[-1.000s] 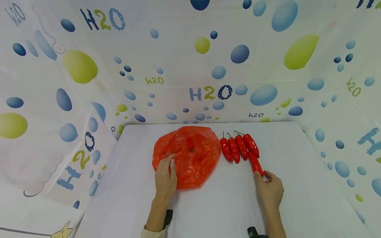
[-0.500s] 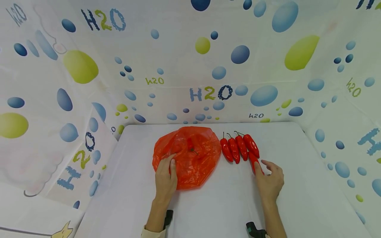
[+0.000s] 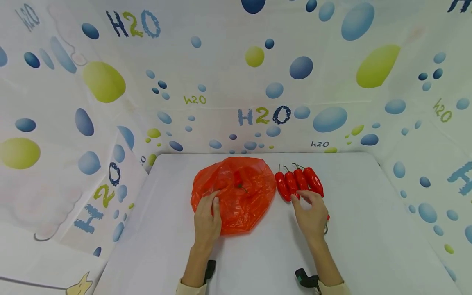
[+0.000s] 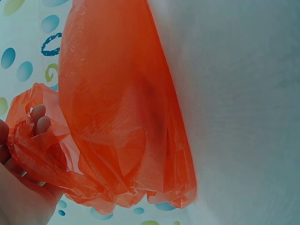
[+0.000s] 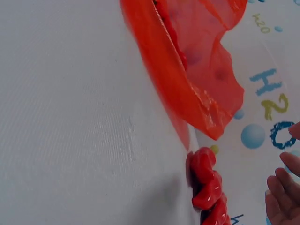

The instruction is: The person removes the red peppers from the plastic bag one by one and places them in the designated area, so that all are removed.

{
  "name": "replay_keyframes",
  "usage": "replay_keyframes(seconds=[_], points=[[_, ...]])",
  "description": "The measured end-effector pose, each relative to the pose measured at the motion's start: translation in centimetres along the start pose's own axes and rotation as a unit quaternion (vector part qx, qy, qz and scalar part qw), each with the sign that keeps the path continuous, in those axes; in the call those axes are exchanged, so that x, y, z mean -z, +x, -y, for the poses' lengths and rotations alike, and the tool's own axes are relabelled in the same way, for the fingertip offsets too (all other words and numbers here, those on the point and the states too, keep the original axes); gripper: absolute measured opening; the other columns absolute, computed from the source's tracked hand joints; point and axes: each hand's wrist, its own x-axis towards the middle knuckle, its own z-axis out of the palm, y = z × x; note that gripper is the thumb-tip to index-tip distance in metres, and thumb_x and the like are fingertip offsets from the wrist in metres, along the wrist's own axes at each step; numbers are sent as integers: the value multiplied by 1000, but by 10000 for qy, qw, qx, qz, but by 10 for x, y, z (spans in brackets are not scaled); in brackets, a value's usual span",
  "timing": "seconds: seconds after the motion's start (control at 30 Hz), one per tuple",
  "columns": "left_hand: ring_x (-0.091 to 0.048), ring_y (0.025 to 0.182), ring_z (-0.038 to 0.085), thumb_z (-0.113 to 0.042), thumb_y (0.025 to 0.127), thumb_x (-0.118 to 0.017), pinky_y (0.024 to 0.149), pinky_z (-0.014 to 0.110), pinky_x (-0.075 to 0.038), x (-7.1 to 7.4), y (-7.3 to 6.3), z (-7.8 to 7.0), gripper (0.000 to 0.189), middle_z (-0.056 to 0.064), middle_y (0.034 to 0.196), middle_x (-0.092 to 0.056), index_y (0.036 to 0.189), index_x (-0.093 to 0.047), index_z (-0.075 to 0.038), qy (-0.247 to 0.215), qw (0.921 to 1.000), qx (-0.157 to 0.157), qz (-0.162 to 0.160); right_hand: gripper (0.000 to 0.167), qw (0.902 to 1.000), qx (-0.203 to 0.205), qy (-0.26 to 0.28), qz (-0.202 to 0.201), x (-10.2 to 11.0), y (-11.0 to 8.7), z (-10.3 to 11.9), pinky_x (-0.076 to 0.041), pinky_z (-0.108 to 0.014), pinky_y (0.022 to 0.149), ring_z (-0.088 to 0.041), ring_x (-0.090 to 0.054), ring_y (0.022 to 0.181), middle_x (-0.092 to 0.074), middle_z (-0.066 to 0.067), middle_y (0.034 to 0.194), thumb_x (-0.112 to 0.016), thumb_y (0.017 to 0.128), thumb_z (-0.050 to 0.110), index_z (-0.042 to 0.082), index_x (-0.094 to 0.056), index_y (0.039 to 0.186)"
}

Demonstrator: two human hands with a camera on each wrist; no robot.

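Note:
A thin orange-red plastic bag (image 3: 239, 217) lies on the white table. My left hand (image 3: 207, 219) grips its near-left edge, and in the left wrist view the fingers (image 4: 42, 124) curl into the film. A red chili pepper (image 3: 237, 178) with a green stem shows in the bag. Several red chili peppers (image 3: 282, 186) stand in a row right of the bag. My right hand (image 3: 311, 215) hovers by their near ends with thumb and forefinger apart, holding nothing. Another chili pepper (image 3: 328, 217) lies mostly hidden behind that hand, its stem toward me.
The white tabletop (image 3: 368, 246) spreads around the bag and the peppers. A printed curtain (image 3: 221, 73) with blue and green spots surrounds the table at the back and sides. Dark wrist-camera mounts (image 3: 306, 278) sit at both wrists.
My right hand has let go of the loose chili pepper and moved left, in front of the row. The left hand keeps its grip on the bag. The view has shifted slightly.

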Motion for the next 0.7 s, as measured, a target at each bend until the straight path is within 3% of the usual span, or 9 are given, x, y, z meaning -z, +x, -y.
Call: replay_keyframes(seconds=[0.2,0.4,0.7], points=[[-65,115,23,-11,106,-60,98,41,-58,0,0,1,29,6,125,-70,134,-67,-9,-69,10000,-5,-1,31,9993,173,142,311,-13,2,10,-57,-49,84,-25,-64,105,-70,-4,119,-84,90,22,9,-75,116],[-65,115,22,-7,104,-62,98,42,-58,-1,0,0,30,6,126,-70,134,-67,-9,-43,10000,-5,-23,29,9981,-30,194,578,-22,5,19,-60,-46,84,-21,-63,104,-68,-1,120,-82,91,25,13,-75,116],[-65,116,21,-12,107,-59,98,42,-57,0,-1,0,29,5,127,-70,134,-67,-9,-10,10000,23,-16,32,9945,16,206,1029,-40,8,26,-59,-48,92,-22,-62,113,-67,-1,123,-81,92,27,12,-74,120]])
